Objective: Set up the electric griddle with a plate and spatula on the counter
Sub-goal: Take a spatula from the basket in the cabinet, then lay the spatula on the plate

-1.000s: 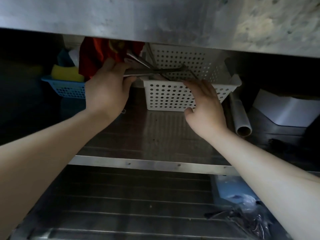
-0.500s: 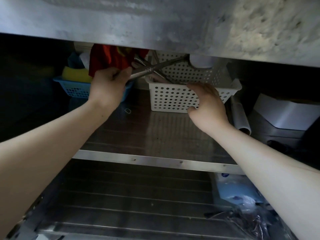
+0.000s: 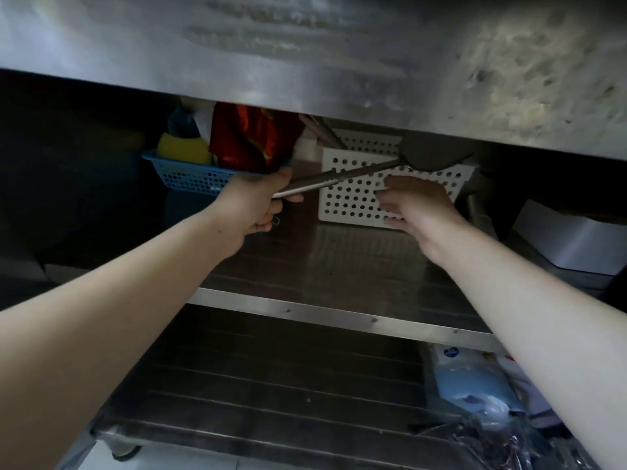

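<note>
Under the steel counter (image 3: pixel 305 45), both my bare arms reach toward the far side of a metal shelf (image 3: pixel 339 259). My left hand (image 3: pixel 252 205) is wrapped tight around the near end of the spatula (image 3: pixel 342 178), fingers curled under the metal handle and thumb on top.

A second ago this hand was still feeling among the utensils in the white perforated basket (image 3: pixel 356 205). Half a second ago it had the handle, with the tool angled steeply up inside the basket. Now the spatula has been drawn out toward the left and nearer to me. Its handle slants across the basket's front wall, and its dark grey blade hangs over the basket's right part, just below the counter's edge. Other utensil handles still lean in the basket's far left corner.

My right hand (image 3: pixel 417 208) has come off the basket's front rim, where its fingers rested before. It now sits lower, in front of the perforated wall, fingers loosely curled and apart, holding nothing. I cannot tell whether any fingertip still touches the basket.

To the left of my left hand stands a blue basket (image 3: pixel 190 176) with a yellow sponge (image 3: pixel 183 149) and a red bag (image 3: pixel 251 137). On the right are a roll (image 3: pixel 478 212) and a white box (image 3: pixel 570 239). On the lower shelf, near right, lie plastic bags (image 3: pixel 475 395).
</note>
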Available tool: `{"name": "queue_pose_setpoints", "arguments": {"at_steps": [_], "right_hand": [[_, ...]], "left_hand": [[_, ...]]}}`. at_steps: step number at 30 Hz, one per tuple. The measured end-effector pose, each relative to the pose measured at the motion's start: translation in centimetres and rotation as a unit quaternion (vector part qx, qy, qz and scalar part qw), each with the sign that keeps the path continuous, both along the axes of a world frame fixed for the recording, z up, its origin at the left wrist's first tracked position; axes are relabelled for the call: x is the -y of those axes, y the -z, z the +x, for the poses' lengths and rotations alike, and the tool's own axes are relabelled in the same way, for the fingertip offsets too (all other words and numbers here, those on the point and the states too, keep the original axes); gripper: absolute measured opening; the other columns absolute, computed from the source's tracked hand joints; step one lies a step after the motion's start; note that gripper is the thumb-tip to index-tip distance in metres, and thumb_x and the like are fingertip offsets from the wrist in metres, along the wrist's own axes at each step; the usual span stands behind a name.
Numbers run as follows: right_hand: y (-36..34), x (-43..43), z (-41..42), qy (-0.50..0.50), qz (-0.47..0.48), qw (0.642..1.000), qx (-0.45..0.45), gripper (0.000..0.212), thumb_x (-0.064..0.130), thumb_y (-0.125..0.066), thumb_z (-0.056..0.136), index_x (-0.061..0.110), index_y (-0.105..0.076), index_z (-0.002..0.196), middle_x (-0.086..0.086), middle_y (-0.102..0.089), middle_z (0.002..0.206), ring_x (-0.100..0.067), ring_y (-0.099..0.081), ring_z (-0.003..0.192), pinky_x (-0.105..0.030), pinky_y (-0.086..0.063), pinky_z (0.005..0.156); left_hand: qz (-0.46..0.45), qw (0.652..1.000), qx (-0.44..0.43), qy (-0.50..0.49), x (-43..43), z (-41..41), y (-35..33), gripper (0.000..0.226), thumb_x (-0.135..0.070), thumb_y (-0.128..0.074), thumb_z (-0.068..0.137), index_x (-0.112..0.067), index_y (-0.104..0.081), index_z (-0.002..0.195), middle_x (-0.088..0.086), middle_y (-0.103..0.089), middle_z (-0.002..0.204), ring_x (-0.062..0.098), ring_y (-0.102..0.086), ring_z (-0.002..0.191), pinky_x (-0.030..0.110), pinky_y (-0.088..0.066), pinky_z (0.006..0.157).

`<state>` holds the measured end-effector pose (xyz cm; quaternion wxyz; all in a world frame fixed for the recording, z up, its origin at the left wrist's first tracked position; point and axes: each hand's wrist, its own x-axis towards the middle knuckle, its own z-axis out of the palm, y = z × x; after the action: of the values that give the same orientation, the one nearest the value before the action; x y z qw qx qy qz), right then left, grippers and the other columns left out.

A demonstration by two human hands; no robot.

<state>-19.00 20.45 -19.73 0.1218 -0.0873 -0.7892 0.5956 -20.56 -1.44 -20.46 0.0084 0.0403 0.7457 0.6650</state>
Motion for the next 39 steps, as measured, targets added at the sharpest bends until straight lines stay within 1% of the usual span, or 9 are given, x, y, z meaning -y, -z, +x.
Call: {"name": "queue_pose_setpoints", "arguments": {"at_steps": [3,7,16,20,25,29,32,35,39], "right_hand": [[0.0,1.3,0.5,-0.053,-0.268,0.961,0.043,0.009,0.014,-0.053,0.095,0.012,-0.062,0.094,-0.015,-0.071,0.108,-0.022,-0.070,0.091,-0.032,-0.058,0.077],[1.0,2.3,2.4,-0.009,-0.388,0.915,0.106,0.009,0.015,-0.055,0.095,0.009,-0.061,0.097,-0.013,-0.076,0.089,-0.022,-0.075,0.078,-0.032,-0.061,0.064],[-1.4,3.8,11.1,0.082,-0.441,0.852,0.268,0.016,0.013,-0.050,0.098,0.004,-0.059,0.089,-0.010,-0.069,0.081,-0.019,-0.068,0.075,-0.030,-0.054,0.063],[-2.9,5.2,16.4,0.116,-0.466,0.824,0.301,0.014,0.010,-0.050,0.098,0.003,-0.058,0.088,-0.013,-0.069,0.082,-0.022,-0.068,0.075,-0.033,-0.052,0.073],[-7.0,6.6,23.0,0.145,-0.491,0.797,0.319,0.012,0.009,-0.053,0.096,0.002,-0.060,0.090,-0.012,-0.075,0.068,-0.022,-0.073,0.066,-0.027,-0.058,0.049],[-11.0,8.3,27.7,0.160,-0.496,0.790,0.324,0.009,0.009,-0.055,0.095,0.001,-0.060,0.096,-0.016,-0.075,0.077,-0.024,-0.074,0.067,-0.028,-0.058,0.049],[-15.2,10.1,30.2,0.177,-0.488,0.793,0.318,0.007,0.008,-0.057,0.093,0.001,-0.059,0.095,-0.018,-0.072,0.085,-0.025,-0.073,0.071,-0.028,-0.058,0.048],[-20.6,12.2,31.3,0.161,-0.465,0.822,0.285,0.008,0.009,-0.055,0.095,0.003,-0.059,0.094,-0.015,-0.076,0.080,-0.022,-0.074,0.072,-0.027,-0.057,0.054],[-29.3,14.8,30.8,0.116,-0.431,0.862,0.240,0.012,0.010,-0.050,0.098,0.003,-0.060,0.096,-0.013,-0.076,0.083,-0.023,-0.072,0.080,-0.027,-0.058,0.058]], "left_hand": [[-0.010,1.000,0.001,0.030,0.4,0.5,1.0,0.038,-0.045,-0.052,0.092,-0.015,-0.073,0.083,-0.008,-0.040,0.043,0.007,-0.034,0.038,0.022,-0.036,0.050],[-0.023,0.996,0.068,0.057,0.8,2.9,1.3,0.037,-0.044,-0.055,0.089,-0.012,-0.073,0.086,-0.007,-0.037,0.044,0.008,-0.033,0.039,0.024,-0.034,0.049],[-0.066,0.964,0.235,0.108,2.6,10.5,-3.7,0.038,-0.044,-0.061,0.086,-0.009,-0.075,0.088,-0.003,-0.046,0.053,0.010,-0.042,0.046,0.021,-0.042,0.052],[-0.106,0.944,0.289,0.118,3.9,14.3,-5.7,0.032,-0.045,-0.064,0.083,-0.015,-0.074,0.082,0.001,-0.060,0.068,0.013,-0.056,0.063,0.025,-0.054,0.067],[-0.160,0.920,0.319,0.162,6.0,19.1,-9.3,0.032,-0.047,-0.066,0.079,-0.017,-0.073,0.086,-0.001,-0.068,0.073,0.010,-0.062,0.069,0.021,-0.055,0.071],[-0.205,0.901,0.322,0.207,8.0,22.5,-13.7,0.024,-0.043,-0.064,0.082,-0.021,-0.072,0.084,-0.003,-0.070,0.080,0.011,-0.062,0.075,0.022,-0.053,0.071],[-0.231,0.891,0.304,0.246,9.7,24.7,-17.7,0.022,-0.037,-0.062,0.086,-0.020,-0.071,0.097,-0.002,-0.069,0.086,0.013,-0.064,0.081,0.019,-0.049,0.067],[-0.240,0.896,0.260,0.267,11.4,26.1,-22.9,0.013,-0.036,-0.063,0.087,-0.028,-0.072,0.093,-0.001,-0.072,0.088,0.012,-0.064,0.081,0.020,-0.050,0.072],[-0.243,0.906,0.209,0.276,13.5,26.3,-31.3,0.008,-0.035,-0.064,0.086,-0.033,-0.072,0.086,-0.015,-0.069,0.069,0.008,-0.058,0.070,0.018,-0.047,0.070]]}}
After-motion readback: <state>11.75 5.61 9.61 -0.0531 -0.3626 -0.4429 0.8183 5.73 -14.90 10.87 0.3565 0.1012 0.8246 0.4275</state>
